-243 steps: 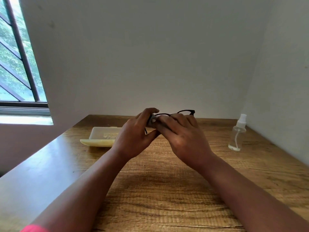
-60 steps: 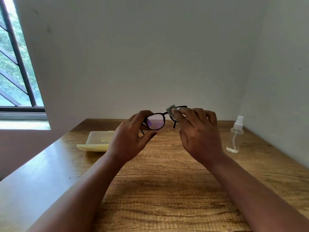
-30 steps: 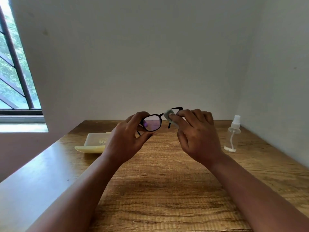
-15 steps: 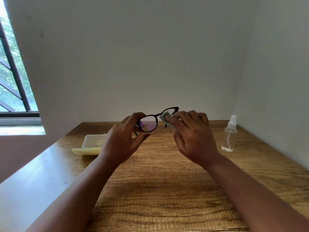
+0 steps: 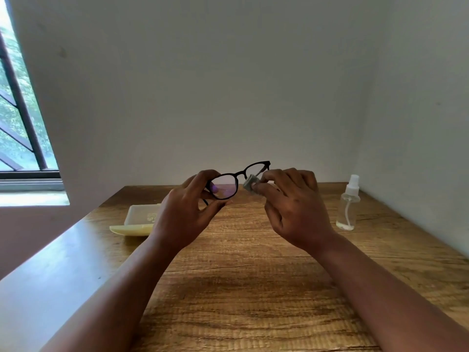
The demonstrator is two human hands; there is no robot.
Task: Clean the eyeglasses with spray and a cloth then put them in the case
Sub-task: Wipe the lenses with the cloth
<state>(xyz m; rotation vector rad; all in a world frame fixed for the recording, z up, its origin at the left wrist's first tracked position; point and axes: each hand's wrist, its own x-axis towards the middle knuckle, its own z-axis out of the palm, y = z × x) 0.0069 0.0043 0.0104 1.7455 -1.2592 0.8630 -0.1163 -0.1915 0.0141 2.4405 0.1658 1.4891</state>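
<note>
Eyeglasses [image 5: 236, 177] pinched in left hand [image 5: 185, 214]; right hand [image 5: 291, 209] presses cloth [image 5: 250, 183] on lens

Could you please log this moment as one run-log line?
left hand holds eyeglasses | right hand pinches cloth on lens | case open

The brown table [image 5: 241, 288] is grained wood with a satin sheen. The black-framed eyeglasses [image 5: 229, 184] look glossy plastic, the small grey cloth [image 5: 250, 184] matt, the clear spray bottle [image 5: 347, 207] smooth plastic.
</note>
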